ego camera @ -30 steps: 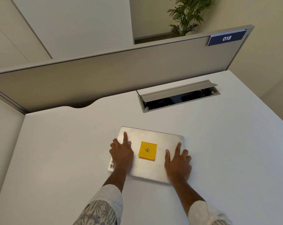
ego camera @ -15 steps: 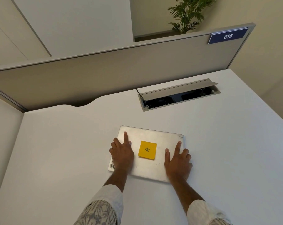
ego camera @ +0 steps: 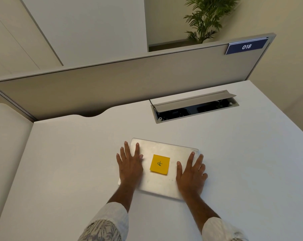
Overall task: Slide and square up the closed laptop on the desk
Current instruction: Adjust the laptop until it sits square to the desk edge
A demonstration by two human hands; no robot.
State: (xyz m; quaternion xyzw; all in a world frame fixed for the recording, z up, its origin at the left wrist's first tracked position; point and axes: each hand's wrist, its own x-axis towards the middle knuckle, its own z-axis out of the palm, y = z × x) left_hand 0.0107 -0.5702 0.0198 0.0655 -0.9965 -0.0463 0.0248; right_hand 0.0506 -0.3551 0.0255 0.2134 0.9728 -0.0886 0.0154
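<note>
A closed silver laptop (ego camera: 162,150) lies flat on the white desk (ego camera: 69,162), slightly skewed, its right side nearer to me. A yellow sticky note (ego camera: 159,164) with a pen mark sits on the middle of the lid. My left hand (ego camera: 130,168) rests palm down over the lid's left edge, fingers spread, some of them reaching past the edge onto the desk. My right hand (ego camera: 190,173) lies flat on the lid's right side, fingers spread toward the far right corner. Neither hand grips the laptop.
An open cable tray (ego camera: 194,106) with a raised grey flap is set into the desk behind the laptop. A beige divider panel (ego camera: 112,89) with a blue "018" sign (ego camera: 245,46) runs along the back. The desk's right edge falls off at the right.
Both hands have slid outward on the lid, the left toward the left edge and the right toward the right edge. The laptop keeps about the same skew.
</note>
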